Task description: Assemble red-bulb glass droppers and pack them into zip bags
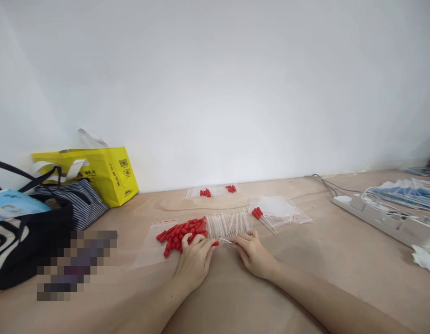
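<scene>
Between thumb and fingers, my left hand (196, 260) pinches a red rubber dropper bulb (215, 243). My right hand (255, 256) is closed on a clear dropper tube (225, 240), its end pointing toward that bulb. Whether the two touch is too small to tell. A pile of red bulbs (175, 237) lies on a clear plastic bag (148, 246), just beyond my left hand. Many clear tubes (222, 225) are laid side by side behind both hands. Several droppers with red bulbs fitted (262, 217) lie beyond my right hand.
Flat clear bags (281, 208) lie at the back, one (218, 191) with more red bulbs. A yellow bag (114, 178), a striped pouch (82, 199) and a black bag (34, 241) stand left. A power strip (382, 220) with cables and blue-white packets (410, 195) are right.
</scene>
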Demonstrator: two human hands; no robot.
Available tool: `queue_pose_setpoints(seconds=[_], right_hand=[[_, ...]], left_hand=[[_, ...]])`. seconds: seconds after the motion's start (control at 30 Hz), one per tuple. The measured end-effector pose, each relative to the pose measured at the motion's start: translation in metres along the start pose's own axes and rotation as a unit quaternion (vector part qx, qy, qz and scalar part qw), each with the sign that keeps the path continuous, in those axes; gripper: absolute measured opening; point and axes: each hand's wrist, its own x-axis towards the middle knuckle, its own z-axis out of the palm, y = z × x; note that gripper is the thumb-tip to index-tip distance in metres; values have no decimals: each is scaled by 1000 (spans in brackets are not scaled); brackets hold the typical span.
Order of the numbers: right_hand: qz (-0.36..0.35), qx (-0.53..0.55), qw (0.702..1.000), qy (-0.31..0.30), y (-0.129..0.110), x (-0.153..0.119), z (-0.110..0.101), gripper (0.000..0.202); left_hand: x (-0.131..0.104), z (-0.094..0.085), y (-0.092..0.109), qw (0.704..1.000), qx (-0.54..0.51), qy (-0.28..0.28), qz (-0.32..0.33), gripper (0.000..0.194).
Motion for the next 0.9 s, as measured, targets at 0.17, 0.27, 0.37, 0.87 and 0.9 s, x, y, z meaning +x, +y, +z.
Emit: queue_pose_setpoints(seconds=[0.17, 0.27, 0.37, 0.87, 0.9], right_hand=[[-21, 8, 1000, -5, -3, 0, 0, 25], [-24, 16, 1000, -6, -4, 0, 1, 23], [-28, 31, 999, -3, -4, -1, 1, 21], [-80, -52, 995, -26, -1, 4, -8, 23], [-84, -61, 994, -28, 0, 4, -9, 24]], left_hand=[[0, 0, 0, 1000, -5, -2, -2, 17], [1, -1, 1, 1000, -18, -3, -8, 17], [2, -2, 2, 999, -30, -2, -17, 15], [0, -7, 6, 999, -35, 8, 28, 15], [0, -7, 6, 999, -36, 9, 33, 15]])
